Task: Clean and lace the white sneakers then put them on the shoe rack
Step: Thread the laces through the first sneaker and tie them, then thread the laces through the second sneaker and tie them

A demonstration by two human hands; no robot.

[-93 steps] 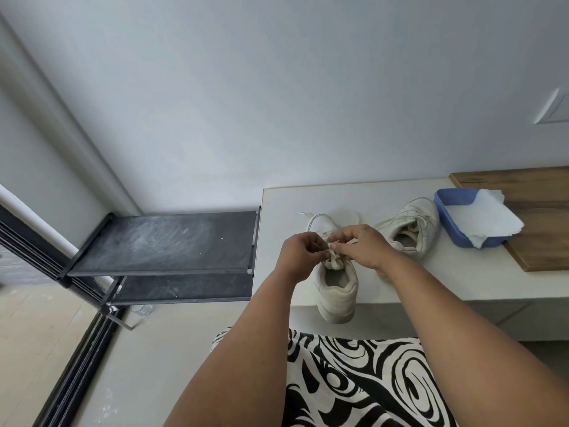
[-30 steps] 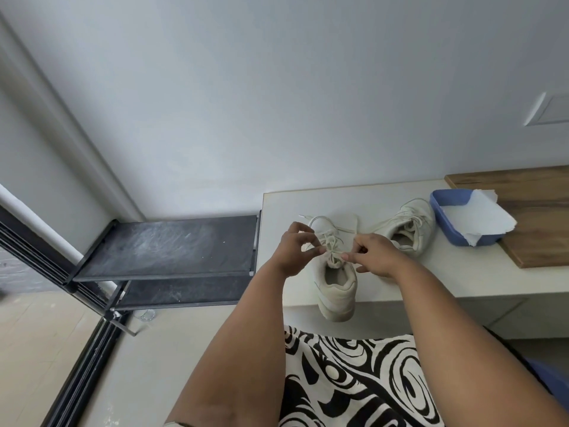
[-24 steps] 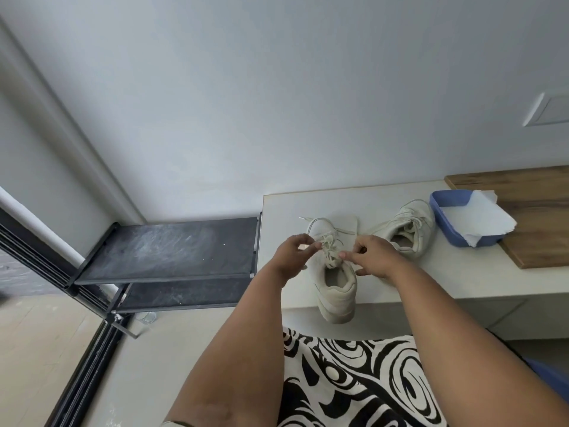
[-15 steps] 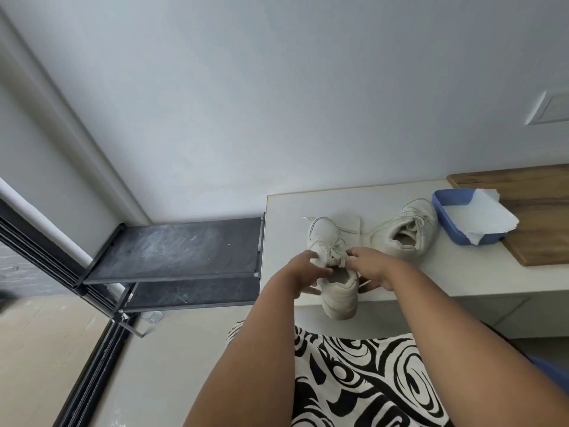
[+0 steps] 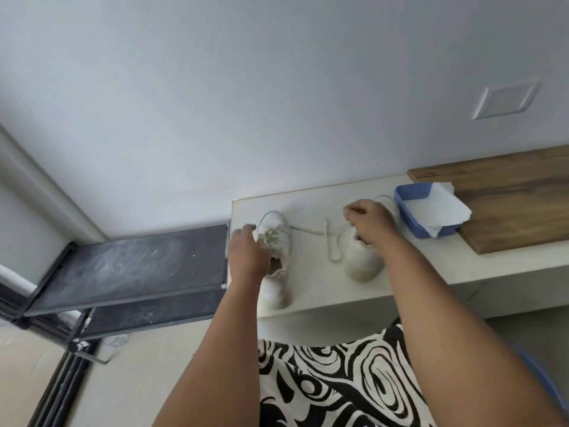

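Looks like the lacing part is about wrapped up and it's grab-the-shoes time. Both white sneakers sit on the pale desk (image 5: 311,192) in the middle of the frame. The left hand (image 5: 248,257) is on the left sneaker (image 5: 275,266), fingers curled in at the collar so it reads as a grip. The right hand (image 5: 368,221) is down on top of the right sneaker (image 5: 360,257), and the fingers look bent, but I honestly can't tell whether it's got the shoe or just a bit of lace.

A loose lace (image 5: 334,241) trails across the desk between the two shoes, so I'd guess that wants tucking or tying before anything gets carried. Then it's a short move to the shoe rack (image 5: 129,266) at the left of the frame, right up against the desk edge.

Texture-wise: the sneakers are soft, off-white, rounded at the toe. The rack shelves are flat, dark and streaked with pale dust. At the right there's a blue plastic tub (image 5: 409,208) with crumpled white paper (image 5: 443,208) in it, sitting by a wood-grain board (image 5: 517,198).
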